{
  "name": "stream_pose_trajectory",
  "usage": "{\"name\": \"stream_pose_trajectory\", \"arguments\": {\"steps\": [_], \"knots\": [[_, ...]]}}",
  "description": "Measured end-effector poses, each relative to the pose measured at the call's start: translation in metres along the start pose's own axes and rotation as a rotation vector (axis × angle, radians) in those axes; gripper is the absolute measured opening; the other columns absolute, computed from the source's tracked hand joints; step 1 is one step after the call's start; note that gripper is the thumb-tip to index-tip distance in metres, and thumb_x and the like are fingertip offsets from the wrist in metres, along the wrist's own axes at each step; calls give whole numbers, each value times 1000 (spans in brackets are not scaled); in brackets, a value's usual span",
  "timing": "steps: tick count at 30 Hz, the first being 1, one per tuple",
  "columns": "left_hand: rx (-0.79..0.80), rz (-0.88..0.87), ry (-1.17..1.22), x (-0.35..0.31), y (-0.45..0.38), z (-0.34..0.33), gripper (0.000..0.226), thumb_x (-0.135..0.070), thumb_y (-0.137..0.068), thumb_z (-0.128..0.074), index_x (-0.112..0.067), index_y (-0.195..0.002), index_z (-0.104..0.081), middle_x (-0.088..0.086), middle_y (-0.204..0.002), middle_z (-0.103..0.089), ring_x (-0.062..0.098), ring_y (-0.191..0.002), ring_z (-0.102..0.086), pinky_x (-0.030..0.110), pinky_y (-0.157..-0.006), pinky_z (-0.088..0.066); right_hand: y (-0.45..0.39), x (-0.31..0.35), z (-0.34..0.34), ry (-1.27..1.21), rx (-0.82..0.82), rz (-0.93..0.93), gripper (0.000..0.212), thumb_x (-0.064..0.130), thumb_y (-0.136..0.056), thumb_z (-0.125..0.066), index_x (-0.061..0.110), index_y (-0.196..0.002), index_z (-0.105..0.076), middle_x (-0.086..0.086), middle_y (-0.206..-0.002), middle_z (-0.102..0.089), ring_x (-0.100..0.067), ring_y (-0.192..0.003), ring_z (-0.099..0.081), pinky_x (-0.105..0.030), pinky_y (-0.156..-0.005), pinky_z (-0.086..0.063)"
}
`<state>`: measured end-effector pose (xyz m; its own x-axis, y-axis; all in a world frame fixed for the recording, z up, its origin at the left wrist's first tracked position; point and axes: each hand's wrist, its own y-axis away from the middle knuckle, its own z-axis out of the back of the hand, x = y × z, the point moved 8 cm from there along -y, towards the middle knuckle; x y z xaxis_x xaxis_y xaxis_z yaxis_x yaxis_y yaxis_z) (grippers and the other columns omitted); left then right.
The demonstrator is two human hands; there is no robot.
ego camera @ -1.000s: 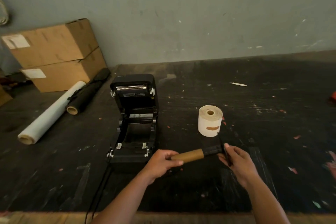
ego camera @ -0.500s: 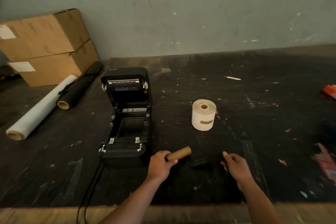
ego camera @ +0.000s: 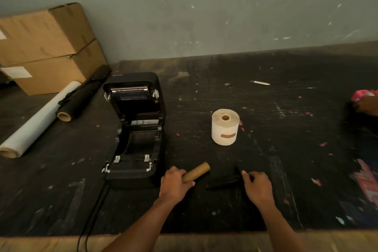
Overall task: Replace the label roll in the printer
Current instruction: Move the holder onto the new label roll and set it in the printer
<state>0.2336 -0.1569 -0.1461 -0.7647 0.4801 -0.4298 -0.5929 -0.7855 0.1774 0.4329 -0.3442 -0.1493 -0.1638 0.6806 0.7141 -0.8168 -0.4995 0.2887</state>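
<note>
The black label printer [ego camera: 135, 129] stands with its lid up and its roll bay bare. A full white label roll [ego camera: 225, 127] stands on end to its right, sealed with a brown tape strip. My left hand [ego camera: 176, 185] grips an empty brown cardboard core [ego camera: 197, 172] just right of the printer's front. My right hand [ego camera: 257, 186] holds the end of a black spindle [ego camera: 223, 182] that lies on the dark table, apart from the core.
Two stacked cardboard boxes [ego camera: 47, 47] sit at the back left, with a clear film roll [ego camera: 36, 120] and a black roll [ego camera: 81, 96] in front. The printer's cable [ego camera: 90, 217] runs off the front edge. Another person's hand [ego camera: 366, 104] shows at the right edge.
The black spindle has come out of the cardboard core. My right hand lowered the spindle to the table while my left hand kept the core.
</note>
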Motion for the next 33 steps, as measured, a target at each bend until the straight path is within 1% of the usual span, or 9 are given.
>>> {"name": "stream_pose_trajectory", "arguments": {"steps": [6,11,14,17,19,22,24,27,33], "knots": [[91,-15,91,-3,-18,2,72,-54,-76,-69,-16,-134,-49,2,-135,-46,18,-122,-46,38,-104,-42,-3,0,3,18,10,23,27,31,-93,-51,11,-108,-63,-11,-116,-56,-16,-92,-59,-36,-90,-48],[28,1,239,-21,-50,21,76,-54,-79,-67,-14,-139,-42,5,-145,-42,20,-131,-41,38,-108,-38,-22,13,23,0,-10,8,30,36,-91,-54,14,-109,-59,-8,-115,-54,-15,-89,-58,-39,-82,-55],[57,-3,294,-39,-70,20,81,-51,-78,-69,-18,-144,-36,5,-150,-37,21,-137,-35,38,-111,-34,-42,41,42,11,-67,115,37,34,-88,-60,13,-118,-56,-9,-119,-56,-15,-97,-58,-34,-85,-52],[146,10,345,-58,-90,9,81,-44,-81,-69,-24,-147,-27,3,-154,-32,21,-140,-30,41,-113,-32,-64,83,50,51,-99,272,43,28,-83,-67,16,-122,-55,-8,-126,-54,-18,-107,-57,-39,-92,-51],[213,16,391,-69,-104,4,80,-37,-84,-67,-29,-149,-20,2,-156,-29,22,-141,-29,43,-113,-31,-81,113,43,115,-63,366,51,27,-80,-71,21,-126,-51,-6,-138,-45,-21,-122,-49,-44,-101,-46],[280,14,464,-85,-122,4,77,-25,-89,-62,-34,-149,-14,2,-157,-26,23,-142,-27,47,-114,-29,-102,148,24,283,38,483,62,32,-78,-72,25,-133,-45,-5,-155,-19,-27,-141,-22,-51,-112,-30],[318,-5,470,-97,-130,2,75,-20,-90,-59,-37,-148,-15,2,-156,-28,23,-141,-29,48,-114,-30,-114,154,9,464,86,516,68,39,-76,-71,25,-136,-43,-6,-158,-9,-29,-144,-10,-51,-114,-23],[358,-41,529,-112,-135,-5,71,-15,-90,-55,-42,-146,-20,0,-151,-38,20,-136,-36,48,-112,-33,-126,152,-6,612,84,543,71,44,-77,-69,23,-138,-40,-8,-159,-5,-29,-145,-4,-50,-114,-19],[335,5,643,-102,-140,-15,62,-14,-93,-51,-42,-144,-29,-2,-151,-39,19,-139,-32,49,-115,-28,-129,149,-6,468,79,527,62,39,-72,-75,18,-127,-54,1,-156,-10,-25,-142,-9,-47,-105,-37]]}}
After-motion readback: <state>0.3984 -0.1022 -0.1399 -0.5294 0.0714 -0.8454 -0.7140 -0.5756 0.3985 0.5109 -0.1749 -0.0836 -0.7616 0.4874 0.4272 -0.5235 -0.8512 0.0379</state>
